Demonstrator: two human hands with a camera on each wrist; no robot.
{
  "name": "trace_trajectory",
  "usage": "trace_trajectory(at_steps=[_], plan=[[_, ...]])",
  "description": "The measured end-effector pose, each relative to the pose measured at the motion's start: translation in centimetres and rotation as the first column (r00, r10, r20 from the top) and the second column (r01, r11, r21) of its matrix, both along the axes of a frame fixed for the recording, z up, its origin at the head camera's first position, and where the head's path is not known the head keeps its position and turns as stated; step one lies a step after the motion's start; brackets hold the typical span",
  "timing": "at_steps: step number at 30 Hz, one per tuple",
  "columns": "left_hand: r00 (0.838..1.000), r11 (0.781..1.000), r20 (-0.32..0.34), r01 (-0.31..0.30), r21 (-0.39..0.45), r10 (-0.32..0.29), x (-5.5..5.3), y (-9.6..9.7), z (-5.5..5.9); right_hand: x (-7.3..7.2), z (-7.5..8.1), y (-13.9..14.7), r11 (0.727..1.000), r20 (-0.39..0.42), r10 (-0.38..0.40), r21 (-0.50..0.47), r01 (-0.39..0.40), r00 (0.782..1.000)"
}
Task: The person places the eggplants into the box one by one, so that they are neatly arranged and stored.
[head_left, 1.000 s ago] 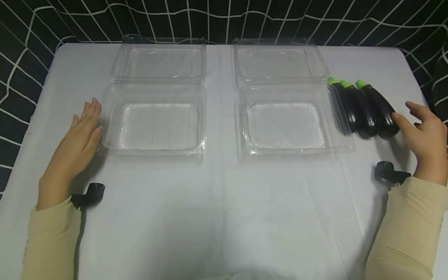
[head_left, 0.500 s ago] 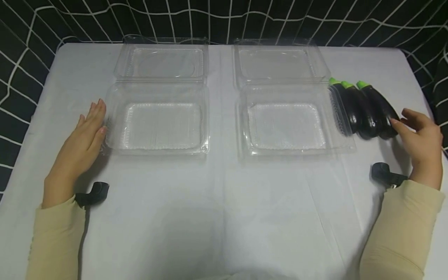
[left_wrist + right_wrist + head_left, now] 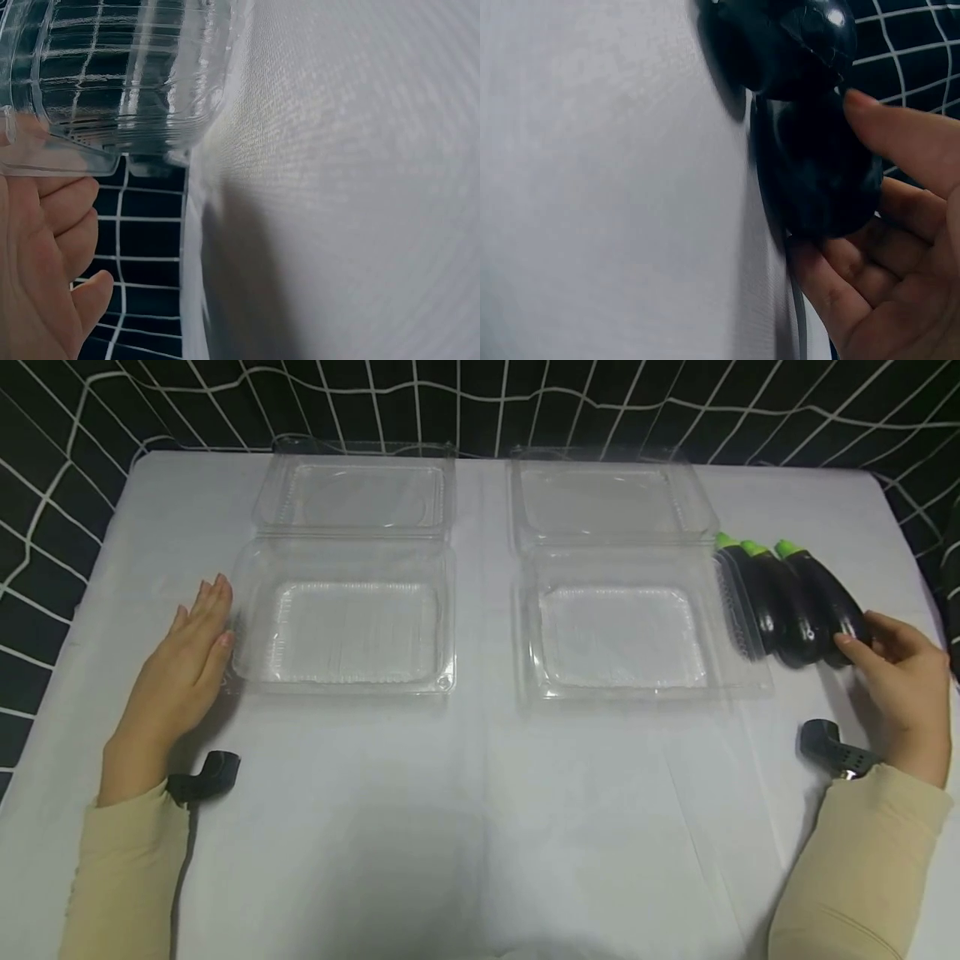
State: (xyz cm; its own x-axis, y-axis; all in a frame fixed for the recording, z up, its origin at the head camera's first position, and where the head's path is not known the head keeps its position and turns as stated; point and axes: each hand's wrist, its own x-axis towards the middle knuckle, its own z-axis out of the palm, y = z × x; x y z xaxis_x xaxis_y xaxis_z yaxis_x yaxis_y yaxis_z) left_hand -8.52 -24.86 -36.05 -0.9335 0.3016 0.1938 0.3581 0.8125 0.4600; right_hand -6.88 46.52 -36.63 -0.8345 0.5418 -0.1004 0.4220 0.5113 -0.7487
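Note:
Three dark eggplants with green tops lie side by side at the right of the table. My right hand (image 3: 911, 693) holds the lower end of the rightmost eggplant (image 3: 828, 589), thumb on one side and fingers on the other; the right wrist view shows the same grip on the dark eggplant (image 3: 821, 169). The middle eggplant (image 3: 791, 610) touches it. My left hand (image 3: 176, 668) has straight fingers beside the left edge of a clear plastic clamshell container (image 3: 356, 635). From the left wrist, the fingers appear at the rim of the clear container (image 3: 112, 82); contact is unclear.
Another clear clamshell container (image 3: 622, 639), lid raised, stands between the left container and the eggplants. Its right edge overlaps the leftmost eggplant (image 3: 753, 597) in view. White cloth covers the table (image 3: 480, 827). A white net (image 3: 480, 397) hangs behind the far edge.
My right hand has moved in from the right and closed its thumb and fingers about the rightmost eggplant's lower end. The left hand stays beside the left container; the head view shifts slightly.

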Motion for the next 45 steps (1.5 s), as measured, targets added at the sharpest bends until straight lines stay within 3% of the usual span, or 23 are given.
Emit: trace_trajectory(at_steps=[3, 9, 16, 24, 32, 39, 45], plan=[[1.0, 1.0, -0.003, 0.007, -0.002, -0.007, -0.04, 0.05, -0.1, 0.05, -0.27, 0.02, 0.999, 0.003, -0.037, -0.026, 0.037, 0.999], [1.0, 1.0, -0.007, 0.017, -0.004, -0.017, -0.19, 0.19, -0.15, 0.09, -0.24, 0.05, 0.987, -0.066, -0.112, -0.126, 0.103, 0.992], [1.0, 1.0, 0.007, 0.01, -0.008, -0.01, 0.04, 0.0, 0.01, -0.15, -0.55, -0.19, 0.968, -0.11, -0.148, -0.22, 0.121, 0.983], [1.0, 1.0, 0.011, -0.01, -0.025, 0.011, 0.18, -0.2, 0.09, -0.36, -1.05, -0.48, 0.954, -0.085, -0.178, -0.259, 0.151, 0.98], [0.998, 1.0, -0.056, 0.009, 0.002, -0.009, 0.09, -0.18, -0.34, -0.47, -0.92, -0.21, 0.937, -0.125, -0.181, -0.323, 0.132, 0.976], [0.997, 1.0, -0.08, 0.006, 0.008, -0.006, 0.03, -0.08, -0.34, -0.44, -0.83, 0.19, 0.889, -0.214, -0.197, -0.451, 0.082, 0.957], [0.997, 1.0, -0.073, 0.011, 0.023, -0.009, -0.15, 0.01, -0.3, -0.42, -0.73, 0.15, 0.867, -0.188, -0.257, -0.478, 0.14, 0.948]])
